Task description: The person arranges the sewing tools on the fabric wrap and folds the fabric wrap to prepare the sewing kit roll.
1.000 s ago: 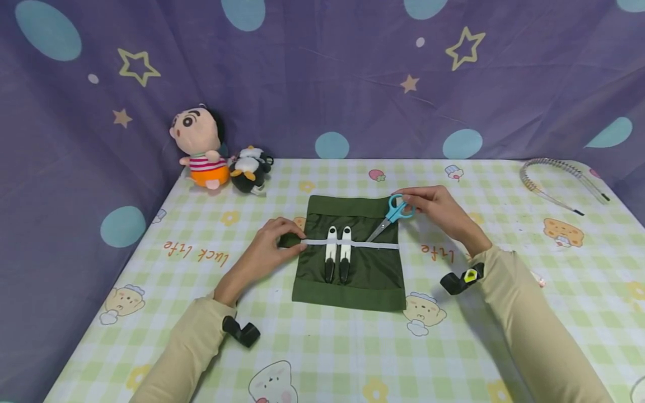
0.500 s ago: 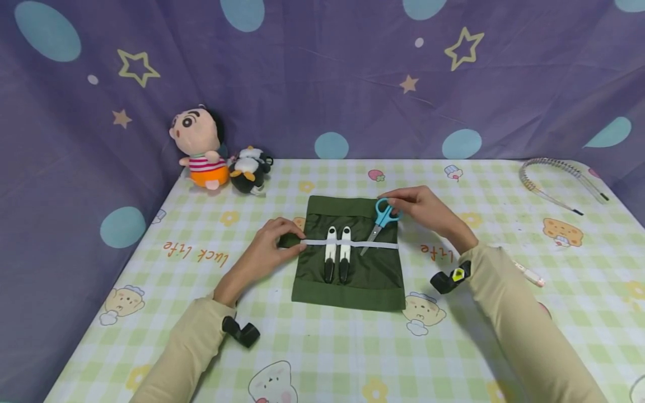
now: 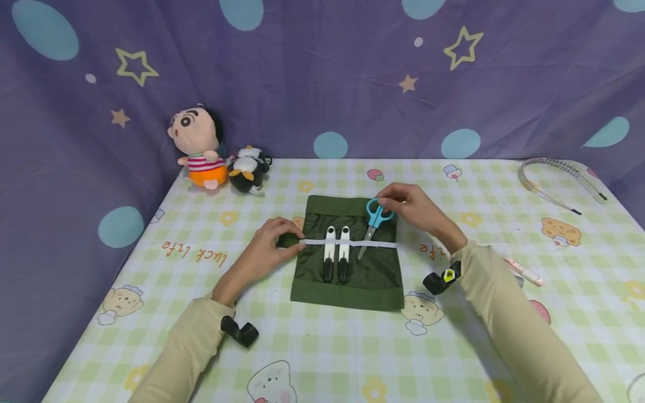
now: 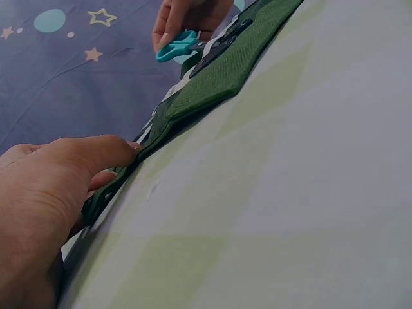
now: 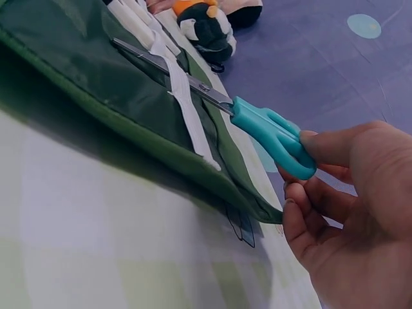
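A dark green fabric roll (image 3: 347, 296) lies unfolded, with a white elastic band (image 3: 385, 244) across its middle. Two slim white tools with black ends (image 3: 330, 252) are tucked upright beneath the band; their kind is unclear. My right hand (image 3: 418, 208) pinches the light-blue handle of small scissors (image 3: 379, 216) over the roll's upper right. In the right wrist view the blades (image 5: 145, 56) pass under the band, pointing down-left. At the roll's left edge my left hand (image 3: 264, 246) pinches the green fabric between thumb and fingers; the left wrist view shows the thumb pressing the edge (image 4: 138, 149).
A boy plush (image 3: 199, 148) and a penguin plush (image 3: 248, 170) sit at the back left. Back right lies a coiled-looking headband (image 3: 526, 179). A white-and-pink pen-like item (image 3: 524, 272) lies partly behind the right sleeve. A checked cloth (image 3: 322, 358) covers the table.
My right hand has moved left with the scissors, which now stand steeper, their tips lower past the band. The left hand stays in place. The pen-like item has come into view beside the right sleeve.
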Action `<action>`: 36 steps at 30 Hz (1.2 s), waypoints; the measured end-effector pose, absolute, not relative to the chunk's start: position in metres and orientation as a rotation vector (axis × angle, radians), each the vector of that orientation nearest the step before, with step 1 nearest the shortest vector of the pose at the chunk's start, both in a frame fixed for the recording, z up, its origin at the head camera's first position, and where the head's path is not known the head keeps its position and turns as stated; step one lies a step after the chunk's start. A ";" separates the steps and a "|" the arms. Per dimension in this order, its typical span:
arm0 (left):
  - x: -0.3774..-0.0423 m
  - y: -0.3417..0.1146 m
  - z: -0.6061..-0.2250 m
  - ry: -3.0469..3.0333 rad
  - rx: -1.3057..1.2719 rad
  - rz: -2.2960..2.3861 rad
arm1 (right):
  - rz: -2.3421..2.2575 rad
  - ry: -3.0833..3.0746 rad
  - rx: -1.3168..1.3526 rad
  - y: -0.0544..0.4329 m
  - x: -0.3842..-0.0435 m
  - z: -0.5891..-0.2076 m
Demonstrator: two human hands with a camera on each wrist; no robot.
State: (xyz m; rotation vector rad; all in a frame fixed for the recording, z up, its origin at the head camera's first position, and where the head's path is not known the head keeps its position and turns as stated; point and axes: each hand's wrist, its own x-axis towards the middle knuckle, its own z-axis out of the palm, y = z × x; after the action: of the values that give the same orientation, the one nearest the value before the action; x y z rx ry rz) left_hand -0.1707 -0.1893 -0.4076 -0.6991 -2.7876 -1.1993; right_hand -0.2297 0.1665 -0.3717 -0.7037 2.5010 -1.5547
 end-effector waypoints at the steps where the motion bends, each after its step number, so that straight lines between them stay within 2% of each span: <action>1: -0.171 -0.189 -0.407 -2.785 -0.702 -1.197 | -1.553 2.504 -0.711 0.165 -0.230 -0.372; 36: -0.169 -0.189 -0.406 -2.764 -0.721 -1.207 | -1.261 2.659 -0.803 0.145 -0.220 -0.373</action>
State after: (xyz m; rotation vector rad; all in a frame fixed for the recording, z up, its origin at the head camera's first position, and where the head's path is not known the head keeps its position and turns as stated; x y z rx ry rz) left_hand -0.1695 -0.1890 -0.4065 -0.7215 -2.7638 -1.2074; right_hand -0.2199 0.1455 -0.3735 -0.8034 2.6594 -1.2610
